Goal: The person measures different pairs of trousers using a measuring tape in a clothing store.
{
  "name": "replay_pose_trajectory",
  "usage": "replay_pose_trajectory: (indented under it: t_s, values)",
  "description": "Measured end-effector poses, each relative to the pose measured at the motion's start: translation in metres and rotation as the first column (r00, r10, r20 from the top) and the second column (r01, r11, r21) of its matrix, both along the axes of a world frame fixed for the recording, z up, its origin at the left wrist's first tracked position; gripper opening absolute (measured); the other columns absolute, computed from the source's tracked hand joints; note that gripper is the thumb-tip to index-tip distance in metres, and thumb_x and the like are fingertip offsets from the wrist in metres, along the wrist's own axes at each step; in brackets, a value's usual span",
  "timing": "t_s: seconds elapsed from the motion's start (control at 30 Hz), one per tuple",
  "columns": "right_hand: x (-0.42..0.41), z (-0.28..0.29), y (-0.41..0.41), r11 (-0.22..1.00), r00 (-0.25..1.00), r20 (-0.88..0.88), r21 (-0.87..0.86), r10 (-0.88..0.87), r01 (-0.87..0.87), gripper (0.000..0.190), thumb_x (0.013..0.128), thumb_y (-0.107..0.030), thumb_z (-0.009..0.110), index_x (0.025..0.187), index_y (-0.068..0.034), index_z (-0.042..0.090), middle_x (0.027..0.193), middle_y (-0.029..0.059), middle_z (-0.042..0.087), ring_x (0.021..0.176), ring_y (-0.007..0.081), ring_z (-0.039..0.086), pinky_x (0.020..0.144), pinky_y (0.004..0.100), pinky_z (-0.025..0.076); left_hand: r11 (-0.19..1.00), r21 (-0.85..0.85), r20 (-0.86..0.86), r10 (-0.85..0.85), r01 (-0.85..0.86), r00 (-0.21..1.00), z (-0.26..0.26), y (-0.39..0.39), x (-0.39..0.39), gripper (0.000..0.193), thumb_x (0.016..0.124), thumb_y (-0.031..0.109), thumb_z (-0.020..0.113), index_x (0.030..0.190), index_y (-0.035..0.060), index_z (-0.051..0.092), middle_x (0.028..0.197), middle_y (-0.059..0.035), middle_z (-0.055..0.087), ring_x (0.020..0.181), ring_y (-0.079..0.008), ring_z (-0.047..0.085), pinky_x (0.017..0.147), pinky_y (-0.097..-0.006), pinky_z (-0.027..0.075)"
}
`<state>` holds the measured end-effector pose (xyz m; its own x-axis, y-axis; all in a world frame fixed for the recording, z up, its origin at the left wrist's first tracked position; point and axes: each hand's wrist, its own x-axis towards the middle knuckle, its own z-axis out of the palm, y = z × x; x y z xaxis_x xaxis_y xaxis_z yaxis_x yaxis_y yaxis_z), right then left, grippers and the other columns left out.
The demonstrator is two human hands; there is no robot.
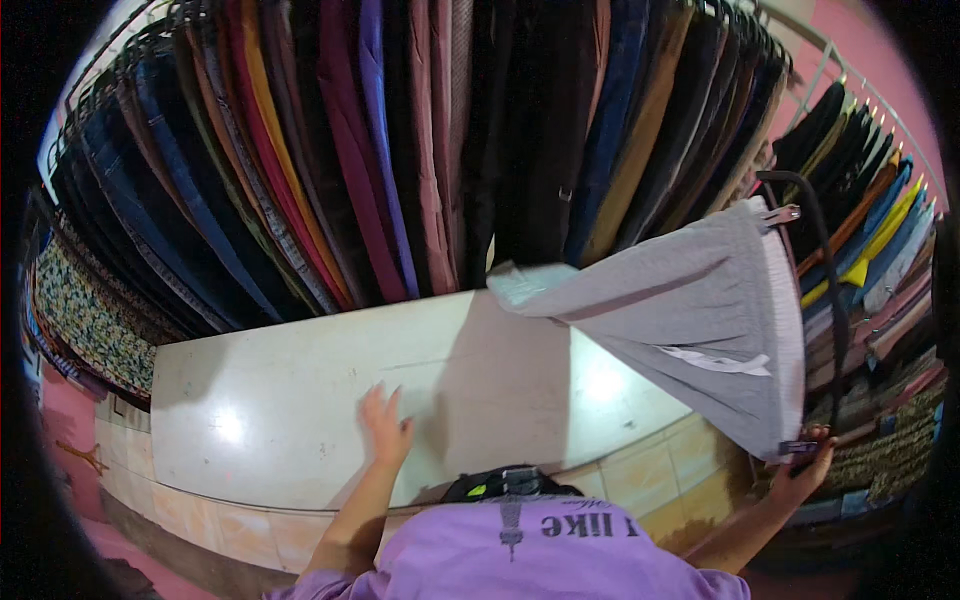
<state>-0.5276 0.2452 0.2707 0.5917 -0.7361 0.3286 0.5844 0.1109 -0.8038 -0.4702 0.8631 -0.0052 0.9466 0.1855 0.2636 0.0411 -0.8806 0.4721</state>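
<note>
Grey drawstring trousers (675,300), perhaps sweatpants, hang sideways from a black clip hanger (834,300) at the right. My right hand (808,459) grips the hanger's near end, beside the trouser waistband. A metal clip (780,216) pinches the far end of the waistband. The white drawstring (720,361) dangles at the front. A pale blue-green, shiny patch (536,283) shows by the far end of the legs; I cannot tell what it is. Over the white tabletop (300,397), my left hand (388,427) is raised, fingers apart, holding nothing.
Densely packed trousers and jeans (525,135) hang behind the table. A second rack of clothes (862,225) stands at the right, with folded garments (885,420) stacked beneath it. Patterned fabric (90,300) hangs at the left. A black item (480,484) lies at the table's near edge.
</note>
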Motion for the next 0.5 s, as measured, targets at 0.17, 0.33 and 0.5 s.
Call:
replay_pose_trajectory:
  t_s: [0.17,0.33,0.5]
  values:
    - [-0.104,0.002,-0.042,0.978,0.966,-0.167,-0.1,-0.198,0.183,0.033,0.096,-0.036,0.06,0.108,-0.005,0.06,0.093,0.0018,0.063,0.09,0.0125,0.059,0.08,0.0285,0.047,0.903,-0.055,0.111,-0.418,0.426,0.901,0.025,-0.057,0.119,0.084,0.072,0.015,0.077,0.146,0.0157,0.037,0.153,-0.0175,0.023,0.142,-0.0387,0.02,0.113,-0.0542,0.021]
    - [-0.194,0.004,-0.044,0.974,0.933,-0.281,-0.049,-0.225,0.221,0.031,0.096,-0.033,0.06,0.106,-0.004,0.062,0.096,0.0024,0.062,0.092,0.0138,0.058,0.084,0.0303,0.044,0.755,0.15,-0.047,-0.639,0.638,0.768,0.027,-0.112,0.196,0.101,0.068,0.012,0.08,0.151,0.0251,0.024,0.156,-0.0195,0.015,0.144,-0.0384,0.016,0.113,-0.0556,0.022]
    - [-0.264,-0.009,-0.06,0.913,0.875,-0.265,-0.154,-0.405,0.377,0.03,0.096,-0.032,0.06,0.107,-0.004,0.062,0.098,0.0024,0.061,0.094,0.0134,0.055,0.084,0.0292,0.043,0.605,0.434,-0.195,-0.66,0.667,0.725,0.015,-0.15,0.231,0.108,0.066,0.008,0.08,0.152,0.0312,0.018,0.158,-0.0202,0.01,0.146,-0.036,0.013,0.113,-0.0575,0.021]
